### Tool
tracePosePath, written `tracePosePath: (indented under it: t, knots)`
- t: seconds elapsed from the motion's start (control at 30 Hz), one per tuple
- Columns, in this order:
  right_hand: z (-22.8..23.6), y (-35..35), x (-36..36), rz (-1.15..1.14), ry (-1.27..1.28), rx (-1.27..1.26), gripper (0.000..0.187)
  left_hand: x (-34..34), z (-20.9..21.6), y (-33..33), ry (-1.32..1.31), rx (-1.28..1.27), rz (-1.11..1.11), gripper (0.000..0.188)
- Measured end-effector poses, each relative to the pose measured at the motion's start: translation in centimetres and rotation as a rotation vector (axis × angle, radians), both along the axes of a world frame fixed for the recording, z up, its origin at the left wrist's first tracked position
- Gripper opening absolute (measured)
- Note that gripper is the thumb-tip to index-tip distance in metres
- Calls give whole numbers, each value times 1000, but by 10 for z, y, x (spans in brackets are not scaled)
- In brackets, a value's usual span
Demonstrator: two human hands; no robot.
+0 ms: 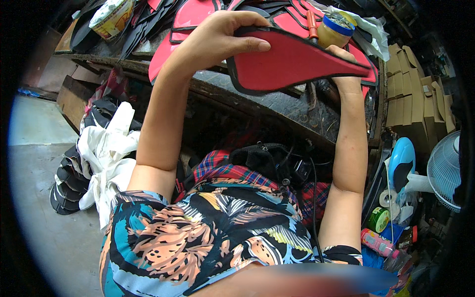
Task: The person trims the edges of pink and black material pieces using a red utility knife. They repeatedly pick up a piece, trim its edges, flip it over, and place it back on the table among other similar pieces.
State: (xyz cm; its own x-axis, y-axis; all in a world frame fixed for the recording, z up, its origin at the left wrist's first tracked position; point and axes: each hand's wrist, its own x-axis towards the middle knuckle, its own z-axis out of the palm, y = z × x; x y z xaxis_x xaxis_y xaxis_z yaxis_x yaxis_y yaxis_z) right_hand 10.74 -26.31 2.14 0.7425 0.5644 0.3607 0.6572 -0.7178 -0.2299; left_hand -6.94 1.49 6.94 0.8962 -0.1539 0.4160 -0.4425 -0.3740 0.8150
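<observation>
A red panel with black edging (282, 62), shaped like a piece of a shoe upper, is held up above the workbench's front edge. My left hand (230, 37) grips its broad end, thumb on the red face and the other fingers over the top edge. At the narrow end, my right hand (342, 53) is curled behind the panel, which crosses in front of it and hides most of its fingers. Close beyond that hand are a red-handled tool (312, 24) and a jar with a blue rim (336, 30) holding yellowish contents.
More red and black pieces (195, 17) lie stacked along the workbench (213, 81). A printed tub (113, 20) stands at the far left. Cardboard boxes (413, 99) and a fan (444, 171) are on the right. White cloth (106, 158) hangs at my left.
</observation>
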Motion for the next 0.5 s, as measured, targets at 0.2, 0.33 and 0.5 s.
tracePosePath:
  t: [0.2,0.33,0.5]
  knots:
    - [-7,10,0,-68,241,19,42,38,-37,-7,231,640,448,49]
    - [-8,10,3,-68,292,48,40,40,-58,-12,-200,695,566,59]
    - [-8,9,1,-83,248,56,40,42,-67,-13,-419,596,684,60]
